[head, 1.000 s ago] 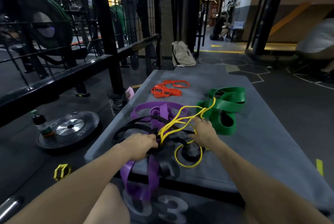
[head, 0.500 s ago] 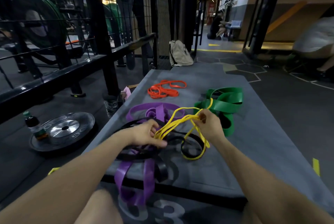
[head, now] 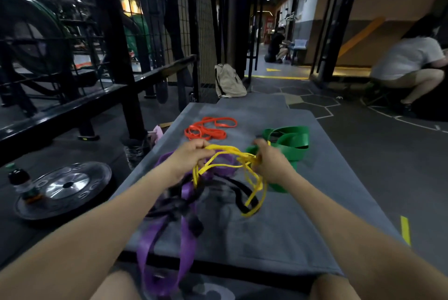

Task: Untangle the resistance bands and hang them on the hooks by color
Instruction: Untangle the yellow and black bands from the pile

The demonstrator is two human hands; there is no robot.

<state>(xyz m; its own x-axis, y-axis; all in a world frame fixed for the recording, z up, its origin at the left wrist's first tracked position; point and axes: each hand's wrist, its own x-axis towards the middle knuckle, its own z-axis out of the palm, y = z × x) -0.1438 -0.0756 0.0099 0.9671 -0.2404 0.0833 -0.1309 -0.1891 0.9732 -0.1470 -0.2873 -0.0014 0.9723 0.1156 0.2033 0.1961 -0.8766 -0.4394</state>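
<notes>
A: Hard to make out first. The black band (head: 244,194) is motion-blurred where it crosses the purple band (head: 167,246); how the two are wound together cannot be told. The purple band's lower loop drops over the near edge of the grey mat (head: 303,222) and runs behind a knee. No hooks can be picked out in this view.

B: Hands?

A: Left hand (head: 191,156): fingers curled, gripping several strands of the yellow band (head: 254,193), raised above the mat. Right hand (head: 269,161): fingers curled, pinching the other end of the same bundle. Loops hang between and below the hands; the lowest lies over the black band.

B: The rest of the bands?

A: Orange band (head: 208,128), loosely coiled, alone at the far left of the mat. Green band (head: 288,139), folded, far right, partly hidden behind the right hand.

B: Containers?

A: A beige bag (head: 229,81) on the floor beyond the mat, contents not visible. A bottle (head: 20,184) stands on the weight plate (head: 65,188) at left; contents unclear.
</notes>
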